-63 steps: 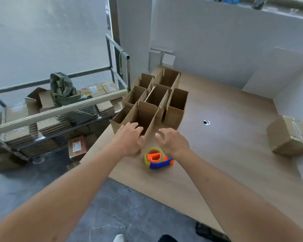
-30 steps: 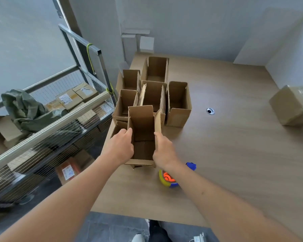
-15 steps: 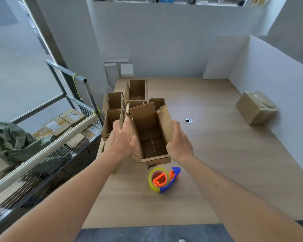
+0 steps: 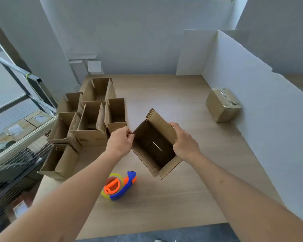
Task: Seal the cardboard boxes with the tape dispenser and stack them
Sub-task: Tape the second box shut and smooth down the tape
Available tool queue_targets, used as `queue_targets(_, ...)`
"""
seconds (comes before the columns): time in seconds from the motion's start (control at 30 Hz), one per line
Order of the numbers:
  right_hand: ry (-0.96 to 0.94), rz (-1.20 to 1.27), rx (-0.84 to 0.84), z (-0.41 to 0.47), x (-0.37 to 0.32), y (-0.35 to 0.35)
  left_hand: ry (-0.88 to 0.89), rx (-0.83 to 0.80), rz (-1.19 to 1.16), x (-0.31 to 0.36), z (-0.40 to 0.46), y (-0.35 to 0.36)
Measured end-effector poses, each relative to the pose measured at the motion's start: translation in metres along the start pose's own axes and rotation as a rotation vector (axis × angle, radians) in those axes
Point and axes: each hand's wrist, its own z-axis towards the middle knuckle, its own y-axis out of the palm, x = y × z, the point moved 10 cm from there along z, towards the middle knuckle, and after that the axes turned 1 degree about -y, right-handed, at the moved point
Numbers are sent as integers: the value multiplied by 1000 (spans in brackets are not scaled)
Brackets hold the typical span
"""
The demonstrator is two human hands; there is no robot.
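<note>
I have the open cardboard box point(image 4: 154, 145) lifted off the wooden table point(image 4: 191, 198), tilted so its mouth faces me, over the middle of the table toward the near edge. My left hand point(image 4: 120, 143) pinches the rim at the box's left corner, thumb and fingers curled onto the cardboard. My right hand point(image 4: 184, 141) grips the right wall, fingers wrapped over the top edge and the flap there.

The box looks empty, so I judge it light, but corrugated walls with all the flaps loose will rack and flex if I squeeze only one corner. Holding opposite walls near the rim, as I do now, should keep it square. The flaps are the weak part: they bend at the score lines and give no firm hold. For sealing I would set it down and press the flaps flat with a palm.

The tape dispenser point(image 4: 118, 186), orange and blue with a yellowish roll, lies on the table just below the box, near the front edge, untouched. The other open boxes point(image 4: 91, 123) stand clustered at the left edge. One sealed box point(image 4: 222, 104) sits at the far right, against the white partition point(image 4: 252, 105).
</note>
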Motion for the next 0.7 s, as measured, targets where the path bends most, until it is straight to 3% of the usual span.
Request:
queue_targets(0.27, 132, 112, 23, 13, 113, 8, -125, -149, 133, 13, -9, 86)
queue_targets(0.5, 161, 175, -108, -3, 135, 68, -153, -341, 259, -20, -35, 113)
queue_targets(0.7, 473, 26, -5, -13, 162, 61, -115, -421, 245, -32, -49, 125)
